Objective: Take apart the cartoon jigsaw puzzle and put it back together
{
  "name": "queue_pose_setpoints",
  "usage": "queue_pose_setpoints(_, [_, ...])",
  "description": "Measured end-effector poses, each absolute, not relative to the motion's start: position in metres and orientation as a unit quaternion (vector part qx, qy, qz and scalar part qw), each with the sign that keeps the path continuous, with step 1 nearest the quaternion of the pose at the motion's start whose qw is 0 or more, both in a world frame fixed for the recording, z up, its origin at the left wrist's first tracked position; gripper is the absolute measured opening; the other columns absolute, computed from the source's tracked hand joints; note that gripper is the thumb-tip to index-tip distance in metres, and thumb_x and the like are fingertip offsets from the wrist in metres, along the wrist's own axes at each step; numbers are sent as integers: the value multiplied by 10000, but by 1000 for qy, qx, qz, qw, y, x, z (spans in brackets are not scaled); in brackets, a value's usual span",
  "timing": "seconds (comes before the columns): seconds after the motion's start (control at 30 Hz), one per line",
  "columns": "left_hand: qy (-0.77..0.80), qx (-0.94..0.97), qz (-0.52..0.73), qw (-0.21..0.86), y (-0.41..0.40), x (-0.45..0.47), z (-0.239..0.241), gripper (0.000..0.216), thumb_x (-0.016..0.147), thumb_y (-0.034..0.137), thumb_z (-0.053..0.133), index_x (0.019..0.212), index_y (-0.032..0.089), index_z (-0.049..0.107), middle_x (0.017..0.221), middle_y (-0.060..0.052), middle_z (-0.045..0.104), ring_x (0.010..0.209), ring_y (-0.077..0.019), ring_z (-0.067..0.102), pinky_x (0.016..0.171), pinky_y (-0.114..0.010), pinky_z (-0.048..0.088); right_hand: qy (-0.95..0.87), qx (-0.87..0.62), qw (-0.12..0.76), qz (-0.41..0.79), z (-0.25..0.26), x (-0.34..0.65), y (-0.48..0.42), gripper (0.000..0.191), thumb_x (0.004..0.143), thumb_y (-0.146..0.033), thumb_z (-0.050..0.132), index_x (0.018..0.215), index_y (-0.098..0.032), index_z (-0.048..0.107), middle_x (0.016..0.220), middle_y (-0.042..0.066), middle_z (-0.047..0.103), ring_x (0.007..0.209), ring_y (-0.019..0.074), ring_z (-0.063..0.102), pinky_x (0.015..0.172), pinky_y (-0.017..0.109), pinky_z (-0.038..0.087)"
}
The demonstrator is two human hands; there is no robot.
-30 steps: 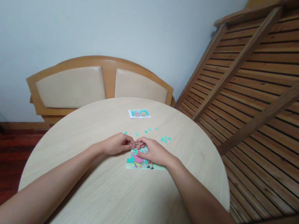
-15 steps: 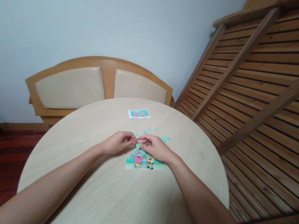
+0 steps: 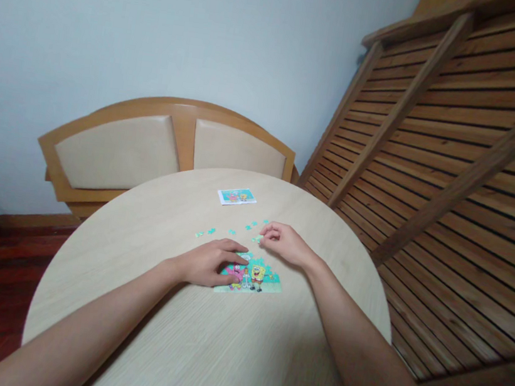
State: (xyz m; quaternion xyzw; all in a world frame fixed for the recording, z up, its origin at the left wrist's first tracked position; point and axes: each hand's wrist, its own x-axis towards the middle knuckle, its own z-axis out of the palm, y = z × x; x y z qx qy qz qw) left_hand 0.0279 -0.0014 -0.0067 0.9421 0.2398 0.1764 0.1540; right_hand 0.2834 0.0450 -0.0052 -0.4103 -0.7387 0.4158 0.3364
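A partly joined jigsaw puzzle (image 3: 257, 275) lies on the round table, showing a pink and a yellow cartoon figure on a turquoise ground. My left hand (image 3: 210, 263) rests over its left side with fingers spread, hiding part of the picture. Beyond the puzzle's upper edge, my right hand (image 3: 286, 244) pinches a small puzzle piece (image 3: 258, 238) between thumb and fingertips. Loose turquoise pieces (image 3: 211, 231) lie scattered past both hands, and some may be hidden behind the right one.
A small picture card (image 3: 237, 196) of the same figures lies farther back on the pale wooden table (image 3: 162, 339). Behind the table stands a padded headboard (image 3: 121, 150) against the wall. Wooden slats (image 3: 434, 147) lean at the right.
My hands were together over the puzzle's upper edge and are now apart. The left came down onto the puzzle's left side; the right moved right and away to the loose pieces.
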Motion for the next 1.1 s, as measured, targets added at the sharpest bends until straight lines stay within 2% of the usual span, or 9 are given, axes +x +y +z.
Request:
queue_pose_setpoints(0.13, [243,942,177,150,0,27,-8,411,910,431,637,1266,227,664,1368,-138,587,1241,-285,555,1073,-437,427,-740,-410,323,425,-7,288,48,295,765,-268,696,1022,-125,708,768,33,725,722,154,647,700,272,472])
queue_pose_setpoints(0.3, [249,944,166,140,-1,26,-6,420,916,435,625,1268,210,664,1362,-145,587,1242,-279,552,1077,-425,424,-720,-443,322,426,-9,288,50,224,743,-272,718,907,-121,699,770,49,731,688,150,639,628,250,447])
queue_pose_setpoints(0.47, [253,944,162,136,-1,25,-5,427,916,434,622,1267,195,666,1357,-152,588,1239,-277,555,1077,-412,427,-723,-449,332,408,-9,286,50,177,740,-283,717,815,-123,703,743,34,703,674,138,611,644,255,455])
queue_pose_setpoints(0.6, [254,944,163,134,0,26,-6,420,909,425,630,1258,195,672,1351,-152,592,1231,-278,561,1073,-410,430,-715,-450,323,426,-11,283,50,170,757,-253,703,858,-116,709,707,24,688,645,125,600,623,239,438])
queue_pose_setpoints(0.77, [246,945,170,135,1,26,-6,413,909,426,631,1261,213,667,1343,-139,597,1220,-278,567,1064,-419,439,-703,-478,291,438,-13,278,47,124,751,-228,724,807,-122,691,694,30,698,624,122,608,592,223,432])
queue_pose_setpoints(0.93, [247,944,167,138,0,28,-4,419,907,420,633,1266,207,662,1339,-139,598,1213,-277,573,1061,-418,446,-739,-456,261,421,-16,276,46,168,751,-276,737,821,-123,737,730,45,726,675,151,640,629,241,466])
queue_pose_setpoints(1.1, [251,942,171,140,0,28,-4,419,909,425,630,1273,220,657,1343,-130,598,1214,-280,574,1061,-425,447,-778,-427,254,384,-17,276,47,220,810,-302,676,895,-128,780,833,70,766,758,181,662,691,269,482])
